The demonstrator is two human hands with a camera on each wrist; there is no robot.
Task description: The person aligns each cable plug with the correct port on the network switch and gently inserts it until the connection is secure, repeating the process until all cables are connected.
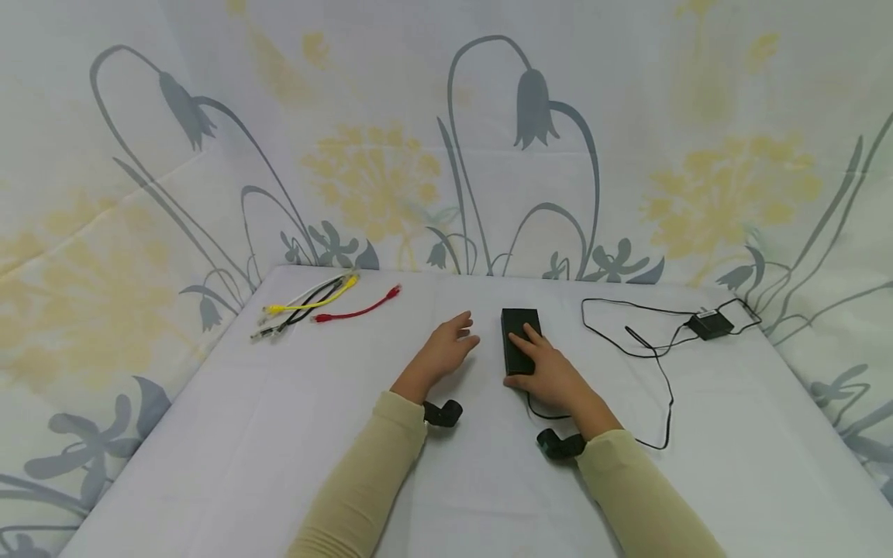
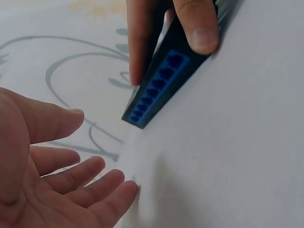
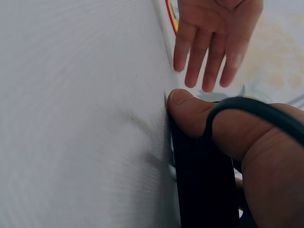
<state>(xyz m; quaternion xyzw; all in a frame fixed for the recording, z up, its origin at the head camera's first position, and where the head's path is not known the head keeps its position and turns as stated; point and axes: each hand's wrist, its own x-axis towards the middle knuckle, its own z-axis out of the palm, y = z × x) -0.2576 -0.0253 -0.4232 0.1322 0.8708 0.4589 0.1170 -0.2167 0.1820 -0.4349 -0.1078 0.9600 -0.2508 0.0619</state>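
Observation:
A black network switch (image 1: 519,319) lies on the white table in front of me, its long side running away from me. My right hand (image 1: 549,373) holds it, thumb at the near end and fingers spread over the top and right side. In the left wrist view a row of blue ports (image 2: 154,90) shows along the switch's side, between the right hand's thumb and a finger. My left hand (image 1: 446,346) hovers to the left of the switch, apart from it, fingers loosely extended and palm turned toward it. A thin black cord (image 1: 547,416) comes out near the right hand.
At the back left lie a red patch cable (image 1: 357,313) and a bunch with yellow (image 1: 314,303), black and white cables. A black power adapter (image 1: 710,325) sits at the back right, its cord looped over the table (image 1: 460,511). A flowered cloth (image 1: 391,93) hangs behind.

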